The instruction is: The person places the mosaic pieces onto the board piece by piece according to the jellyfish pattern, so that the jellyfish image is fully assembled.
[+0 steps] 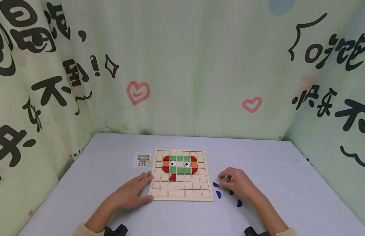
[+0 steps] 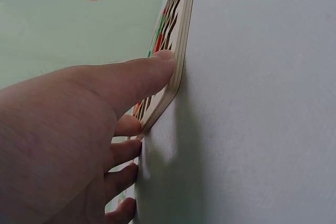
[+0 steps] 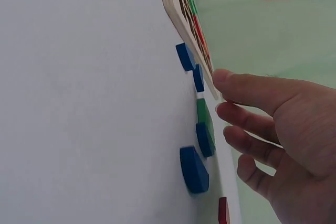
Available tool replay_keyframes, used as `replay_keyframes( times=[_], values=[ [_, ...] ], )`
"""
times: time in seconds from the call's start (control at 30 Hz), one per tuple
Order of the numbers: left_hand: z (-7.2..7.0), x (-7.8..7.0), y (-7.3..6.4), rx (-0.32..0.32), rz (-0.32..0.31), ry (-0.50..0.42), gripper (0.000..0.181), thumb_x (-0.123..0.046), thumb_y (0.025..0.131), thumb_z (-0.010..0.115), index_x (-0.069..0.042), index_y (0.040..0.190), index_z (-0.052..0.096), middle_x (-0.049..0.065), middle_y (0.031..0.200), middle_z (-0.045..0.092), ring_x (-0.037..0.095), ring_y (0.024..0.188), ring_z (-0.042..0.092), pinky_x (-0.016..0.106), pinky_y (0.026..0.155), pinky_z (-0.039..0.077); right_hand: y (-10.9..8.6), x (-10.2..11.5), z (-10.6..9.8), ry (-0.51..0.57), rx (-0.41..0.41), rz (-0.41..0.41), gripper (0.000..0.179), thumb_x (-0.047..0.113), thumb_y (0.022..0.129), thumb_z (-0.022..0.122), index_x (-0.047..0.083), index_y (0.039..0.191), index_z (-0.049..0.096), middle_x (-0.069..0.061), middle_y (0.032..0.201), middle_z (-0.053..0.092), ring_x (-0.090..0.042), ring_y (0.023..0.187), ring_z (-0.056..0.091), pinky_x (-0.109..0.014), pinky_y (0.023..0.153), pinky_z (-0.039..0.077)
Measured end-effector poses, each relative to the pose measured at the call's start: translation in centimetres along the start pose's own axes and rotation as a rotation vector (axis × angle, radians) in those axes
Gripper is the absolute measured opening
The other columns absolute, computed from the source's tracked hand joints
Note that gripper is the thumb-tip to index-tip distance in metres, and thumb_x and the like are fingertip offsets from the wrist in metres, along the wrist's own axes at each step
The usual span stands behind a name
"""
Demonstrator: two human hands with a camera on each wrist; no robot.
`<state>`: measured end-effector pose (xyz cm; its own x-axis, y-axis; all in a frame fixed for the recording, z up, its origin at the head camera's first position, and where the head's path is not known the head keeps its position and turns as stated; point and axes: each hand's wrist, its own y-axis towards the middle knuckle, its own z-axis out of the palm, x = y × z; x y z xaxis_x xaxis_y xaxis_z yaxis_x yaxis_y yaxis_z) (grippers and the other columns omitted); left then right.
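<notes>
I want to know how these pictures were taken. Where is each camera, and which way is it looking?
Head: sits on the person's head, looks forward and down at the wooden grid board on the table; both forearms, left hand and right hand show.
Left wrist: sits on the left wrist, looks along the thumb touching the board's edge.
Right wrist: sits on the right wrist, looks past its fingers at loose blue pieces.
Shared: all three show the board; head and right wrist both show the blue pieces.
</notes>
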<state>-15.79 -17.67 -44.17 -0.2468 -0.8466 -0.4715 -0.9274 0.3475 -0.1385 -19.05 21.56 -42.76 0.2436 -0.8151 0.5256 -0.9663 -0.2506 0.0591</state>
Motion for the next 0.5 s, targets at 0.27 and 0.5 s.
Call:
replay_keyframes(
  times=[0.27,0.5],
  values=[
    [-0.1,-0.1,-0.2,0.000,0.010,-0.002,0.077,-0.049,0.085,0.069,-0.015,0.148,0.041,0.005,0.157,0.033,0.030,0.146,0.031,0.053,0.115,0.032,-1.2,-2.0,-0.7,-0.003,0.021,-0.009,0.030,0.024,0.070,0.086,0.018,0.096,0.072,0.009,0.087,0.065,-0.010,0.077,0.051,-0.021,0.065,0.044],
    [-0.2,-0.2,-0.3,0.002,0.009,-0.009,0.078,-0.050,0.084,0.069,-0.014,0.148,0.041,0.005,0.157,0.033,0.030,0.146,0.031,0.053,0.115,0.032,-1.6,-2.4,-1.0,0.010,0.040,0.004,0.024,0.020,0.072,0.085,0.020,0.091,0.072,0.008,0.081,0.060,-0.011,0.075,0.049,-0.020,0.063,0.042]
  ],
)
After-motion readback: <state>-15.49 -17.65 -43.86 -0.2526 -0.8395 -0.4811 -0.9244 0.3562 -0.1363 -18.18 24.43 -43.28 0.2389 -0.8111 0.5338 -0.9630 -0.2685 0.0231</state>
